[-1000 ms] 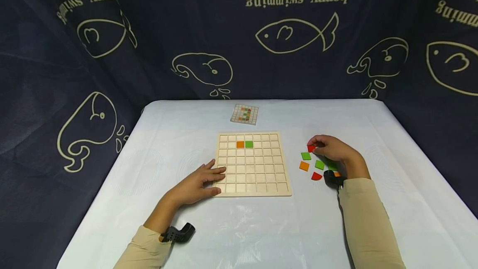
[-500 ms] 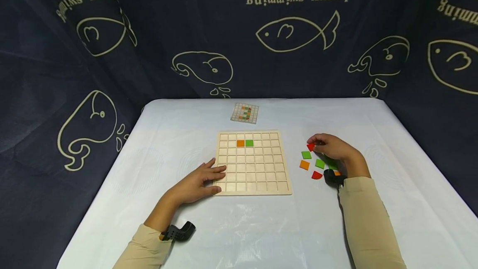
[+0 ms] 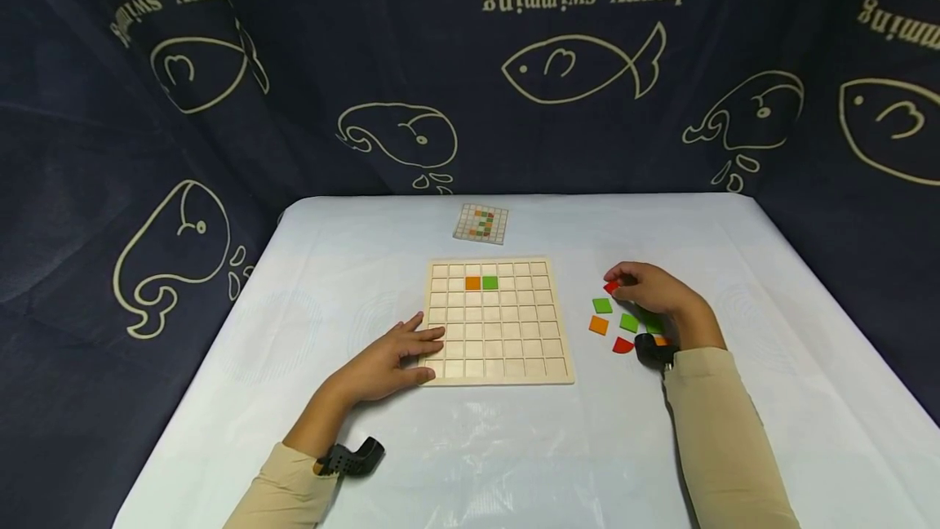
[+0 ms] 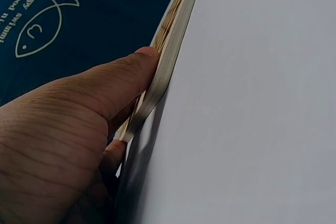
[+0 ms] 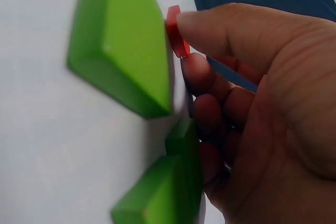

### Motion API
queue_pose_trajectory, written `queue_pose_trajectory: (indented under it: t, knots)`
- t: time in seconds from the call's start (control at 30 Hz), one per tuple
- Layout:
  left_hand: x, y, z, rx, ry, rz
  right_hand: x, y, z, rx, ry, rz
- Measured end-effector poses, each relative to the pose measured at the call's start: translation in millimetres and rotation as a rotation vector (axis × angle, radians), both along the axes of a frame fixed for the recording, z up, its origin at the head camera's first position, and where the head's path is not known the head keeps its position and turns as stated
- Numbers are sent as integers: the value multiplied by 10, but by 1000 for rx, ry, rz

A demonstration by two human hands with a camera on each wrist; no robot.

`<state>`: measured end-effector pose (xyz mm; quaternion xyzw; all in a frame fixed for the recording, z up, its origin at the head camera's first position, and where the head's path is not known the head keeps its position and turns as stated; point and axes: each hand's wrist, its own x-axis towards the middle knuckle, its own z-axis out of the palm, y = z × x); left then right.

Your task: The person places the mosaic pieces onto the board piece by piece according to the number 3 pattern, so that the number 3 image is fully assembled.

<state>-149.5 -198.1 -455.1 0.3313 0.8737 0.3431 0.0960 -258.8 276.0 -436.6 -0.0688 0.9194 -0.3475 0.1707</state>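
Note:
A wooden grid board [image 3: 507,347] lies flat in the middle of the white table. One orange square tile [image 3: 473,283] and one green square tile [image 3: 489,282] sit side by side in its second row from the back. My left hand [image 3: 385,359] rests on the board's left side with spread fingers, the thumb at the front corner. To the right of the board, my right hand [image 3: 649,288] pinches a red tile [image 5: 176,32] between thumb and fingers, close over the table. Part of that tile is hidden by the thumb.
Loose tiles lie around the right hand: a green square [image 3: 602,305], an orange square [image 3: 598,325], a red quarter-round [image 3: 622,345] and several others partly under the wrist. Behind the board lies a small pattern card [image 3: 481,224]. A dark printed curtain [image 3: 470,145] hangs behind the table.
The right fingers shift slightly around the red tile, which turns a little. The left hand and the board stay where they were.

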Motion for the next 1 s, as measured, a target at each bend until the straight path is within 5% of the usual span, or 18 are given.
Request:
queue_pose_trajectory:
  t: [1.0]
  knots:
    - [8, 11, 16, -11, -4, 9, 13, -46, 7, 9, -43, -56]
